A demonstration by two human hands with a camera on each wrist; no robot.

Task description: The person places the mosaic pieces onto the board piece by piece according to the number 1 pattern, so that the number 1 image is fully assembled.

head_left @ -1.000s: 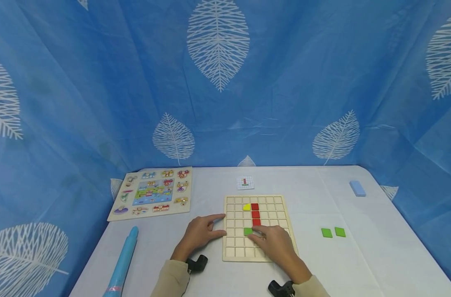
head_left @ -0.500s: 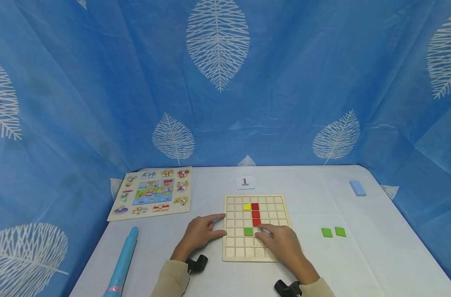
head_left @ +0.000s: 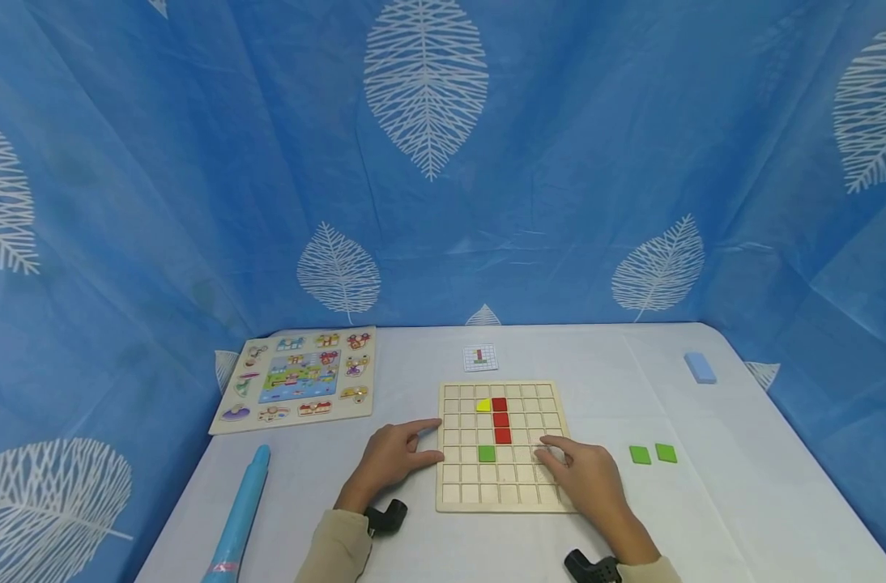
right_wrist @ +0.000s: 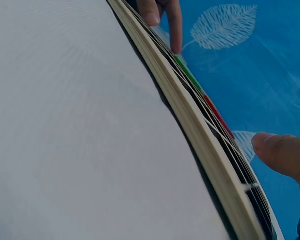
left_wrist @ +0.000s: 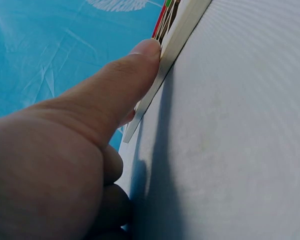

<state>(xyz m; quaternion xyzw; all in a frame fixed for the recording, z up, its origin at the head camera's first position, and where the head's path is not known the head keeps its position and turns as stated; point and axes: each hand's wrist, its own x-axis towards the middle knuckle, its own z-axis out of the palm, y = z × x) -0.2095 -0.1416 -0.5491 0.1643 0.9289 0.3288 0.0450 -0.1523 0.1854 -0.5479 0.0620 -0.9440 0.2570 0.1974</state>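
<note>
A wooden grid board (head_left: pixel 461 494) lies in the middle of the table. It holds a column of red tiles (head_left: pixel 502 419), a yellow tile (head_left: pixel 483 405) with a slanted edge beside the top red one, and a green square tile (head_left: pixel 487 453) lower left. My left hand (head_left: pixel 390 457) touches the board's left edge with thumb and forefinger spread; its thumb (left_wrist: pixel 125 75) lies against the rim in the left wrist view. Above the board's right side is my right hand (head_left: pixel 587 476), thumb and forefinger apart and nothing between them. Two loose green tiles (head_left: pixel 640 455) lie to its right.
Behind the board lies a small pattern card (head_left: pixel 480 357). A picture puzzle board (head_left: pixel 293 409) is at the back left, with a light-blue tube-like object (head_left: pixel 240 514) in front. A blue block (head_left: pixel 700 368) sits at the far right. Blue leaf-print cloth (head_left: pixel 428 243) hangs behind.
My right hand has drawn away from the green tile on the board and moved right, leaving that tile in its cell. My left hand stays at the board's edge.
</note>
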